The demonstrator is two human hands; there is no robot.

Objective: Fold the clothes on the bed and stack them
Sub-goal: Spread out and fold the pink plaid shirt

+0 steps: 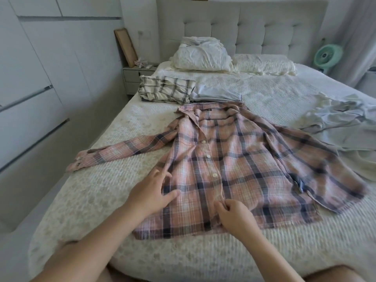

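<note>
A pink and navy plaid shirt lies spread face up on the bed, collar toward the headboard, left sleeve stretched out to the left. My left hand lies with straight fingers on the shirt's left side near the hem. My right hand pinches the front button placket close to the hem. Behind the shirt sit a folded cream plaid garment and a folded pale blue garment, side by side.
Loose pale blue and white clothes lie crumpled at the right of the bed. Pillows rest against the grey headboard. A nightstand stands at the bed's left, and white wardrobe doors line the left wall.
</note>
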